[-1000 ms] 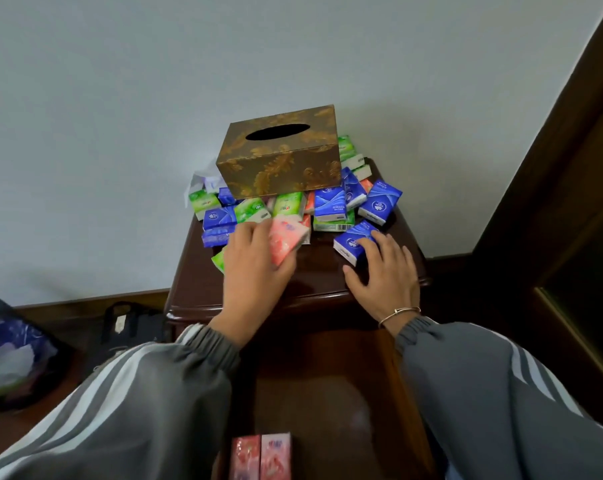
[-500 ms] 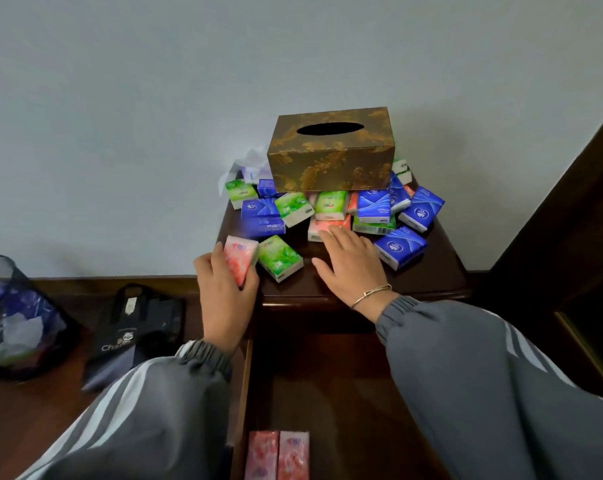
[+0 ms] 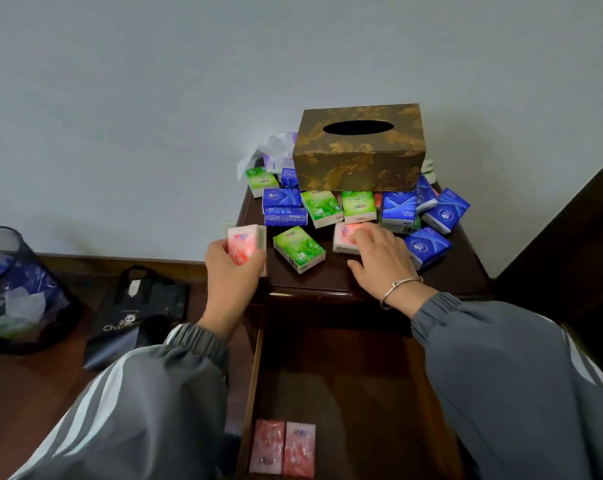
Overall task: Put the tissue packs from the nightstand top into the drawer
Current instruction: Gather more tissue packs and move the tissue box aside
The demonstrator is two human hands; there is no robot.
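Head view shows you the dark nightstand (image 3: 466,271), its drawer (image 3: 345,393) open below with two pink packs (image 3: 282,448) lying flat inside. Blue, green and pink tissue packs (image 3: 357,206) crowd the top. Your left hand (image 3: 230,275) grips a pink pack (image 3: 244,242) upright at the left edge. Your right hand (image 3: 383,258) rests relaxed fingers on a second pink pack (image 3: 343,237).

Home bedroom: dark wood nightstand (image 3: 362,282) against plain wall (image 3: 154,98), tissue box (image 3: 358,157) on top, waste bin (image 3: 19,292) beside.
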